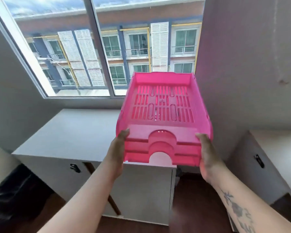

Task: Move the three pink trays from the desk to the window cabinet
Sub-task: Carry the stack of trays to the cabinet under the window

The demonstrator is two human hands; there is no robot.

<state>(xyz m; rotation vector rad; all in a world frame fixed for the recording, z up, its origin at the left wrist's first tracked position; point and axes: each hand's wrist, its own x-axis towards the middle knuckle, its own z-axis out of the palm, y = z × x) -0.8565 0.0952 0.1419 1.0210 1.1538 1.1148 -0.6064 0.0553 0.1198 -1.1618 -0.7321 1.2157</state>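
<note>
A stack of three pink slotted trays (pixel 163 105) hangs in the air, nested one inside another, front notches toward me. My left hand (pixel 118 152) grips the stack's near left corner, thumb on the top rim. Its near right corner sits in my right hand (pixel 207 153). The stack is held above the right part of the white window cabinet (pixel 71 132), which stands under the window. Nothing rests on the cabinet top that I can see.
A large window (pixel 84 56) fills the wall behind the cabinet. A grey wall (pixel 250 64) runs along the right. A second white cabinet (pixel 272 158) stands at the right. A dark bag (pixel 15 190) sits on the floor at the left.
</note>
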